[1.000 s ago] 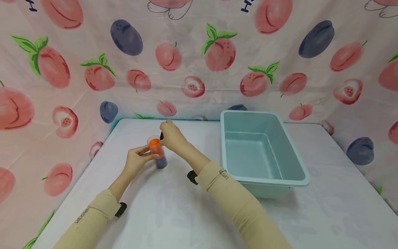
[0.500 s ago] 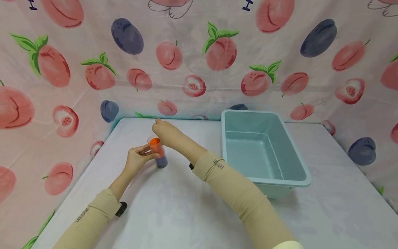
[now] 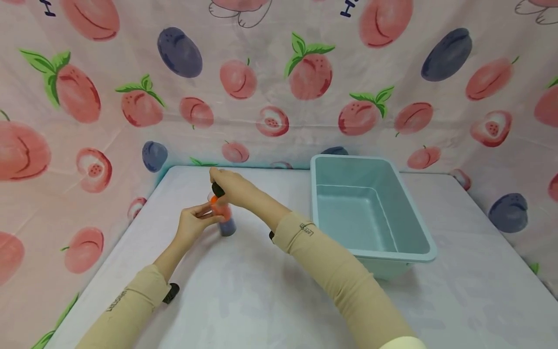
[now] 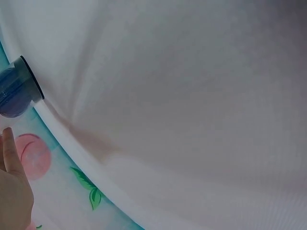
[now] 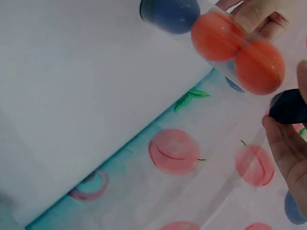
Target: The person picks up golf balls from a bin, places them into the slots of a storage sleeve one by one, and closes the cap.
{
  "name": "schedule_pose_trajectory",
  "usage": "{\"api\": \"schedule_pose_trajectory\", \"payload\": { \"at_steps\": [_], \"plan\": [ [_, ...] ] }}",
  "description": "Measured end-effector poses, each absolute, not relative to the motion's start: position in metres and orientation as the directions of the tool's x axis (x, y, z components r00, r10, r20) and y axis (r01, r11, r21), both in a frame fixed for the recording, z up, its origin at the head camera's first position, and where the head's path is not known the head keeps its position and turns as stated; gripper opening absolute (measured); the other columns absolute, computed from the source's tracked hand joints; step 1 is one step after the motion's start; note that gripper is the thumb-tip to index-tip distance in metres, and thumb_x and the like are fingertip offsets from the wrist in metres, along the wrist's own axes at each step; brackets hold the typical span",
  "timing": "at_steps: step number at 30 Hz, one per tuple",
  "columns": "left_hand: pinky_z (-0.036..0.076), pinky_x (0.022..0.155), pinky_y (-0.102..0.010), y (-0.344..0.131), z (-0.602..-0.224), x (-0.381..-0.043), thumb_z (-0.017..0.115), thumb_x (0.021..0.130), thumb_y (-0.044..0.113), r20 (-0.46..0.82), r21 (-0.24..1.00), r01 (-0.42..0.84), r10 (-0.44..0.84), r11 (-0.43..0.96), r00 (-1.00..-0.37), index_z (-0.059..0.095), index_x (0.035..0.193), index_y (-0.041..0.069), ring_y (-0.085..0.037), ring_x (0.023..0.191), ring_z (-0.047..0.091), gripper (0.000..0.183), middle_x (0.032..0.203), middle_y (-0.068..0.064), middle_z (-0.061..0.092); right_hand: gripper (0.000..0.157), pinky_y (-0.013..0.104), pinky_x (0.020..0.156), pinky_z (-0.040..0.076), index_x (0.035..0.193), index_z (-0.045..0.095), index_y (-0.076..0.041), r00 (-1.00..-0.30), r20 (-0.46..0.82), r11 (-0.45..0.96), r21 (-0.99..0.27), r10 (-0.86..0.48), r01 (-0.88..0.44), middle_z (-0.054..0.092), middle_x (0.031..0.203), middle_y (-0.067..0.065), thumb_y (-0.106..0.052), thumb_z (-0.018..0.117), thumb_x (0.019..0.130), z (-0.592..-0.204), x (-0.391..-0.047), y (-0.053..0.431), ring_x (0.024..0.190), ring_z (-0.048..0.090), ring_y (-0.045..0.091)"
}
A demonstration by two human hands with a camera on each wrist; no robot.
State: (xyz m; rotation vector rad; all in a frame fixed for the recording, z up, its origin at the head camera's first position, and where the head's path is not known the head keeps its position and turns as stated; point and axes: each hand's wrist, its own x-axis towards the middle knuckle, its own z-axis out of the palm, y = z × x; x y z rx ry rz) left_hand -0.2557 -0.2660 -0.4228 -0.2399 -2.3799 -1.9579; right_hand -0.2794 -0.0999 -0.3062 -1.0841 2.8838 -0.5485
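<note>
My left hand grips a clear tube from its left side, fingers behind and thumb in front. The tube stands nearly upright close over the white table in the head view. Through its wall in the right wrist view show two orange balls toward the mouth and a blue ball at the dark base. My right hand pinches a black lid between thumb and fingers, tilted, right at the tube's mouth. In the left wrist view only the tube's base and part of the left hand show.
A pale blue-green plastic tub stands on the right of the white-covered table. Behind and beside the table hangs a fruit-print cloth.
My right hand has moved a little left from beside the tube's mouth to over it, and the black lid has come back into sight there. My left hand and the tube stay nearly still.
</note>
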Motion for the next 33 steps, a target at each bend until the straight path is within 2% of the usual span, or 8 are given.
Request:
{"api": "schedule_pose_trajectory", "payload": {
  "at_steps": [3, 7, 15, 19, 25, 33],
  "plan": [
    [0.052, 0.078, -0.011, -0.266, -0.423, -0.256, 0.077, 0.075, 0.003, 0.141, 0.968, 0.155, 0.084, 0.198, -0.986, 0.053, 0.127, -0.008, 0.011, 0.081, 0.064, 0.058, 0.126, -0.027, 0.052, 0.047, 0.028, 0.093, 0.047, 0.117, 0.055, -0.007, -0.762, 0.135, 0.685, -0.36, -0.633, -0.633, 0.06, 0.113, 0.009, -0.022, 0.077, 0.079, -0.31, -0.28, -0.098, 0.105, 0.056, 0.019],
    [0.052, 0.077, -0.01, -0.265, -0.423, -0.257, 0.076, 0.075, 0.002, 0.139, 0.965, 0.152, 0.077, 0.212, -0.987, 0.054, 0.126, -0.009, 0.012, 0.08, 0.063, 0.056, 0.126, -0.029, 0.053, 0.045, 0.029, 0.095, 0.046, 0.12, 0.061, -0.009, -0.756, 0.152, 0.665, -0.388, -0.637, -0.638, 0.058, 0.113, 0.011, -0.026, 0.074, 0.081, -0.315, -0.282, -0.097, 0.106, 0.055, 0.021],
    [0.051, 0.077, -0.009, -0.263, -0.423, -0.258, 0.076, 0.076, 0.003, 0.131, 0.964, 0.144, 0.075, 0.224, -0.989, 0.052, 0.128, -0.008, 0.014, 0.08, 0.061, 0.058, 0.126, -0.028, 0.053, 0.043, 0.032, 0.095, 0.045, 0.125, 0.059, -0.007, -0.738, 0.156, 0.643, -0.397, -0.656, -0.655, 0.057, 0.116, 0.013, -0.025, 0.067, 0.087, -0.316, -0.284, -0.095, 0.108, 0.053, 0.024],
    [0.051, 0.076, -0.009, -0.263, -0.424, -0.258, 0.075, 0.076, 0.001, 0.139, 0.965, 0.152, 0.074, 0.213, -0.988, 0.052, 0.127, -0.009, 0.014, 0.079, 0.062, 0.057, 0.126, -0.028, 0.052, 0.047, 0.029, 0.096, 0.045, 0.125, 0.059, -0.004, -0.735, 0.108, 0.66, -0.369, -0.669, -0.654, 0.057, 0.118, 0.012, -0.022, 0.072, 0.083, -0.312, -0.285, -0.097, 0.108, 0.054, 0.021],
    [0.051, 0.075, -0.009, -0.266, -0.424, -0.255, 0.072, 0.077, -0.004, 0.16, 0.969, 0.174, 0.092, 0.176, -0.983, 0.047, 0.129, -0.011, 0.013, 0.08, 0.062, 0.058, 0.126, -0.025, 0.047, 0.05, 0.025, 0.09, 0.046, 0.118, 0.062, -0.006, -0.73, 0.046, 0.685, -0.31, -0.682, -0.659, 0.057, 0.114, 0.008, -0.026, 0.078, 0.076, -0.31, -0.288, -0.102, 0.103, 0.054, 0.018],
    [0.051, 0.076, -0.009, -0.266, -0.425, -0.256, 0.073, 0.077, -0.001, 0.159, 0.965, 0.174, 0.086, 0.198, -0.983, 0.051, 0.126, -0.011, 0.014, 0.08, 0.062, 0.055, 0.125, -0.025, 0.049, 0.048, 0.024, 0.09, 0.046, 0.114, 0.062, -0.006, -0.717, 0.023, 0.69, -0.251, -0.697, -0.679, 0.057, 0.113, 0.007, -0.029, 0.078, 0.075, -0.312, -0.292, -0.105, 0.101, 0.054, 0.015]
  ]
}}
